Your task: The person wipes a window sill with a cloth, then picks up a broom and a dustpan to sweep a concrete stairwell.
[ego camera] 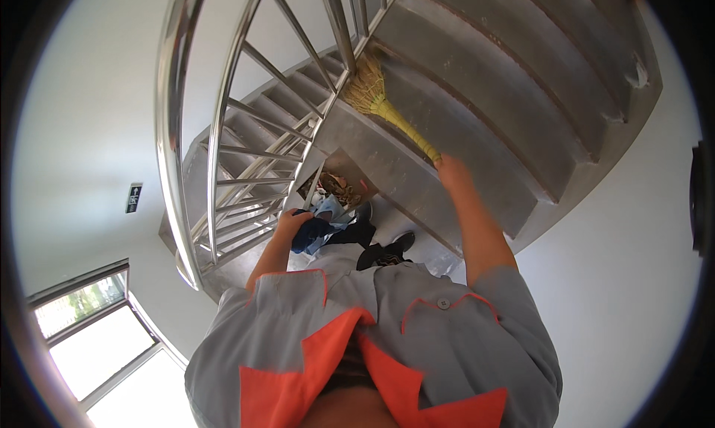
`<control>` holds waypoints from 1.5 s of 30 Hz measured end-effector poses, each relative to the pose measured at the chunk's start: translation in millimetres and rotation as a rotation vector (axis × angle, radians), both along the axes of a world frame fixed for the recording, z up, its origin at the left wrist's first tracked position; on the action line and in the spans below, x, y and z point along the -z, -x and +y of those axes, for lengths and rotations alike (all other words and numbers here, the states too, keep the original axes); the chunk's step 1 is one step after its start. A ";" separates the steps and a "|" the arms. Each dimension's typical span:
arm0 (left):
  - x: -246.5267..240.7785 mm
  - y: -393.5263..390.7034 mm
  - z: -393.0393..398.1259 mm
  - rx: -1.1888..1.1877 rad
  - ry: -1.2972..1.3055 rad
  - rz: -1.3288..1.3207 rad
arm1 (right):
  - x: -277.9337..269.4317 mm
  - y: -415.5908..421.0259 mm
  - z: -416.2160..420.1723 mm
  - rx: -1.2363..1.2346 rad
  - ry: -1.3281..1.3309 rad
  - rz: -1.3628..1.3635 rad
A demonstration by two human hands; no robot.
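My right hand [454,171] is closed around the handle end of a straw broom [399,117] with a yellow-green wrapped handle. Its frayed bristles rest on a stair tread beside the railing's posts. At the left, my left hand [294,225] grips a bundle of dark blue and light blue cloth or plastic [313,230]; the material cannot be told. Just beyond that bundle a dustpan-like container [346,163] holds dry leaves and scraps [338,188]. The bundle hides part of it, and whether my left hand also holds its handle cannot be seen.
Curved concrete steps [486,82] rise ahead and to the right. A stainless steel railing [167,126] runs along the left, with a lower flight [262,115] beyond its bars. My shoes [403,241] stand just below a step edge. A window [95,327] is at lower left.
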State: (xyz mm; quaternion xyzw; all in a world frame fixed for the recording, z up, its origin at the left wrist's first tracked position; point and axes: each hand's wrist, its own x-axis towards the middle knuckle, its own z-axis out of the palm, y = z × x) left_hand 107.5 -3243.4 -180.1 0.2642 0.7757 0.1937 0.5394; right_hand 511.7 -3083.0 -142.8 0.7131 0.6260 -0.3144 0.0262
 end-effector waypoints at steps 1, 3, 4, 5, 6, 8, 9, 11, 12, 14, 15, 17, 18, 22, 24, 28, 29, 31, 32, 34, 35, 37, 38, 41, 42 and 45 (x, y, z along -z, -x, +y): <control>-1.6 1.5 -4.7 -0.018 0.012 -0.018 | 14.6 -4.5 -2.2 0.027 0.005 -0.002; -2.6 6.5 -10.4 -0.050 0.035 -0.053 | 48.0 -21.4 -17.0 0.086 0.014 -0.009; 5.0 5.1 -7.3 -0.094 0.050 -0.082 | 51.0 -37.1 -21.4 0.110 0.022 -0.016; 10.0 3.5 -4.1 -0.105 0.054 -0.068 | 52.7 -55.1 -38.4 0.139 0.030 -0.022; 12.6 4.6 -7.3 -0.116 0.064 -0.057 | 50.5 -69.8 -64.9 0.169 0.043 -0.031; 29.6 13.8 -13.8 -0.087 0.051 -0.061 | 26.8 -99.0 -128.0 0.297 -0.029 -0.009; 26.5 9.1 -10.5 -0.072 0.070 -0.063 | 33.4 -126.9 -167.4 0.314 -0.013 -0.059; 14.5 2.5 -5.1 -0.055 0.105 -0.052 | 15.2 -159.4 -232.6 0.393 0.085 -0.133; 19.3 -5.1 6.6 -0.073 0.104 -0.143 | 17.5 -179.7 -259.1 0.463 0.102 -0.179; 12.1 -11.7 9.6 -0.026 0.070 -0.139 | 14.2 -198.0 -322.7 0.587 0.181 -0.234; 8.5 -15.6 11.5 -0.003 0.051 -0.140 | 11.5 -202.2 -347.0 0.675 0.225 -0.251; 1.8 -25.2 19.1 0.025 0.061 -0.144 | 10.9 -200.4 -388.8 0.790 0.191 -0.266; 0.1 -31.9 26.2 0.036 0.061 -0.146 | 13.5 -199.3 -401.5 0.844 0.169 -0.272; 4.0 -46.7 39.8 0.090 0.025 -0.187 | 7.6 -171.8 -427.6 0.928 0.021 -0.175; 8.4 -48.6 37.0 0.076 0.036 -0.214 | -11.4 -154.5 -407.8 0.875 -0.010 -0.152; -3.5 -69.0 52.6 0.191 -0.002 -0.140 | -14.5 -145.8 -352.7 0.706 0.026 -0.161; -8.8 -75.8 53.4 0.182 0.007 -0.149 | -13.9 -145.1 -341.9 0.674 0.035 -0.173; -17.8 -83.8 56.4 0.149 0.015 -0.166 | -15.3 -146.0 -329.0 0.577 0.070 -0.232; -13.4 -80.9 56.2 0.155 0.005 -0.167 | -17.1 -146.5 -321.7 0.523 0.086 -0.261; -2.2 -75.6 49.1 0.150 -0.005 -0.175 | -25.8 -147.4 -315.4 0.402 0.084 -0.294; 0.0 -70.0 44.5 0.133 -0.002 -0.162 | -30.3 -148.0 -308.7 0.336 0.081 -0.310; -6.7 -72.5 36.9 0.104 0.012 -0.151 | -40.8 -153.2 -285.3 0.213 0.053 -0.319; 0.8 -67.6 32.5 0.088 0.006 -0.158 | -43.0 -154.7 -268.4 0.144 0.039 -0.322; 14.7 -55.4 23.6 0.049 -0.005 -0.174 | -43.1 -160.7 -188.9 -0.092 -0.068 -0.372; 8.2 -56.4 22.8 0.041 -0.001 -0.178 | -49.6 -154.9 -155.3 -0.138 -0.072 -0.386; 15.8 -42.6 8.1 -0.003 0.014 -0.141 | -57.9 -136.3 -50.5 -0.328 -0.272 -0.375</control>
